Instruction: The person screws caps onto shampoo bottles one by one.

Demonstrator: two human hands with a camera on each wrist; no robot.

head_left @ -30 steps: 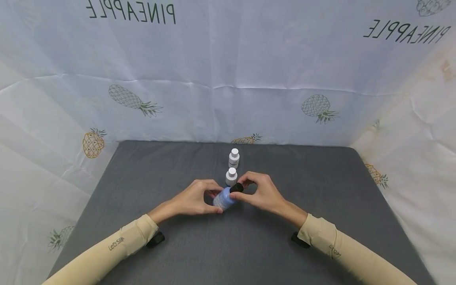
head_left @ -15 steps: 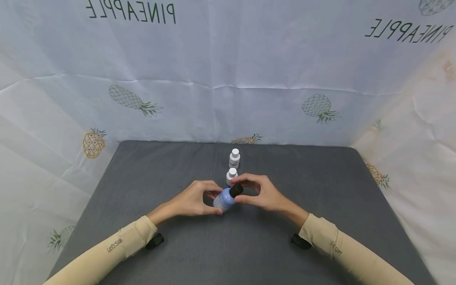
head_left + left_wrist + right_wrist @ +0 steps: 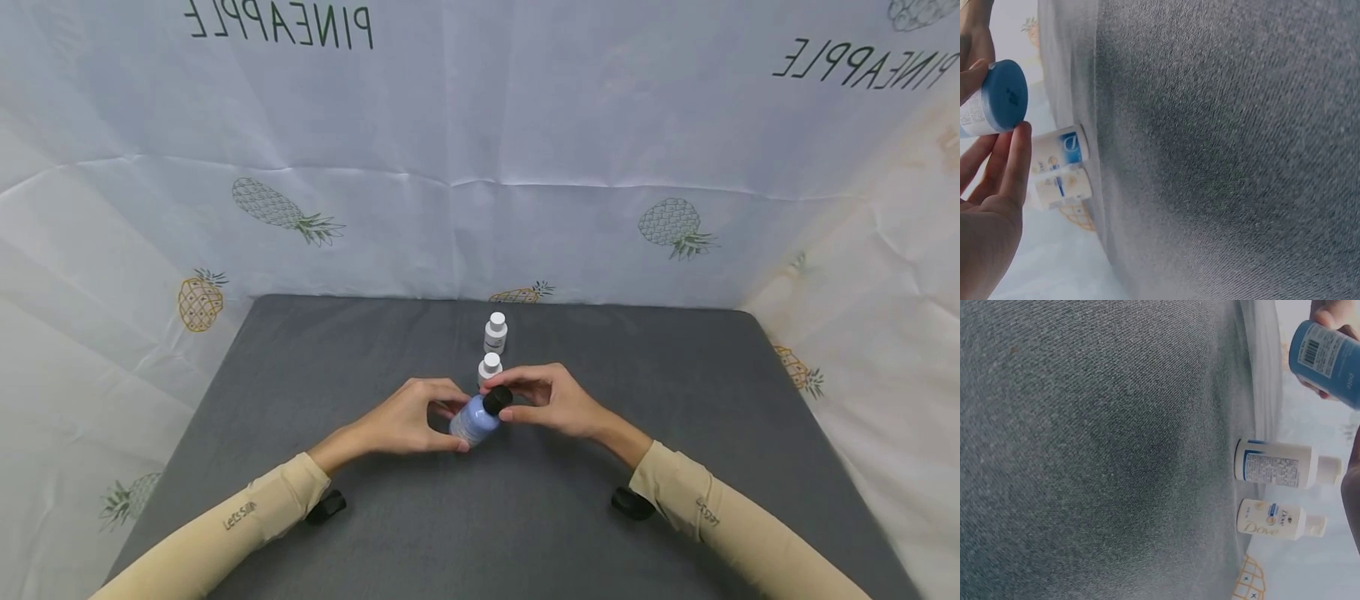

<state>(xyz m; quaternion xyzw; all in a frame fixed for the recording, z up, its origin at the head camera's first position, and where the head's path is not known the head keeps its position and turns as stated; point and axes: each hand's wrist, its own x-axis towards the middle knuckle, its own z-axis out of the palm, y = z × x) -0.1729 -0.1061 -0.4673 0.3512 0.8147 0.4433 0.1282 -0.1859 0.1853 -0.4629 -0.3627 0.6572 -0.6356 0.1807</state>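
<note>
My left hand (image 3: pixel 408 421) grips a blue bottle (image 3: pixel 472 422) by its body, thumb on the near side and fingers on the far side. The bottle leans, with its black cap (image 3: pixel 497 400) toward the upper right. At that cap is my right hand (image 3: pixel 558 404), pinching it between thumb and fingers. In the left wrist view the bottle's round blue base (image 3: pixel 1010 95) faces the camera, raised off the table. A barcode label shows on the blue bottle (image 3: pixel 1329 362) in the right wrist view, where the right hand is mostly out of frame.
Two white bottles stand upright just beyond the hands, the nearer bottle (image 3: pixel 490 367) close to the right fingertips and the farther bottle (image 3: pixel 495 335) behind it. The farther one reads "Dove" in the right wrist view. Grey cloth covers the table (image 3: pixel 480 533); a pineapple-print curtain (image 3: pixel 480 242) hangs behind.
My right fingers have come away from the black cap, shifted round it, and come back against it. The left hand and the blue bottle have stayed nearly still.
</note>
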